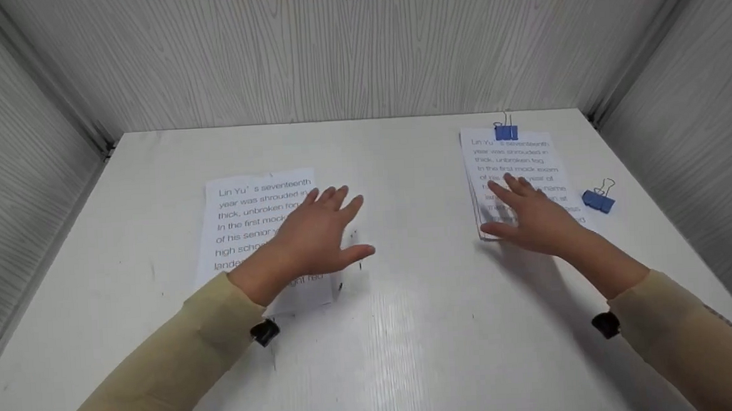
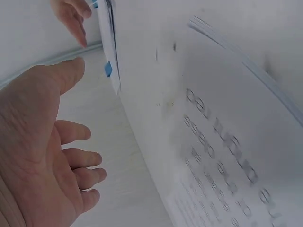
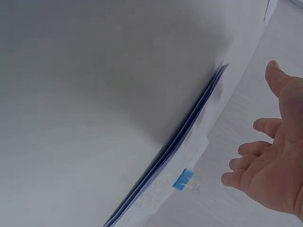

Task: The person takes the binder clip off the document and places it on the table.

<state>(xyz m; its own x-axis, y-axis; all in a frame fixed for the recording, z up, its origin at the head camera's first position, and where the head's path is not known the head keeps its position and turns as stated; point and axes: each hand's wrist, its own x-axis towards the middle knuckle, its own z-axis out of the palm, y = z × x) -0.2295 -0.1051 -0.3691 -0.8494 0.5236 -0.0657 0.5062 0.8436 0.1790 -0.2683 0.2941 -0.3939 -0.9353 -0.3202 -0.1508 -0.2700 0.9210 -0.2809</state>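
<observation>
A loose pile of printed sheets (image 1: pixel 248 227) lies on the left of the white table (image 1: pixel 422 328). My left hand (image 1: pixel 323 229) is spread over its right half, fingers straight and thumb out; in the left wrist view the left hand (image 2: pixel 47 151) holds nothing beside the sheets (image 2: pixel 227 156). On the right lies a printed stack (image 1: pixel 514 160) bound at its far edge by a blue binder clip (image 1: pixel 505 130). My right hand (image 1: pixel 529 216) is spread over the stack's near end. In the right wrist view, the right hand (image 3: pixel 270 175) is empty beside the stack's edge (image 3: pixel 189 137) and its clip (image 3: pixel 182 179).
A second blue binder clip (image 1: pixel 599 199) lies loose on the table right of the bound stack. Grey wood-grain walls (image 1: pixel 345 50) close in the table at the back and both sides. Bare tabletop lies between the two piles and along the near edge.
</observation>
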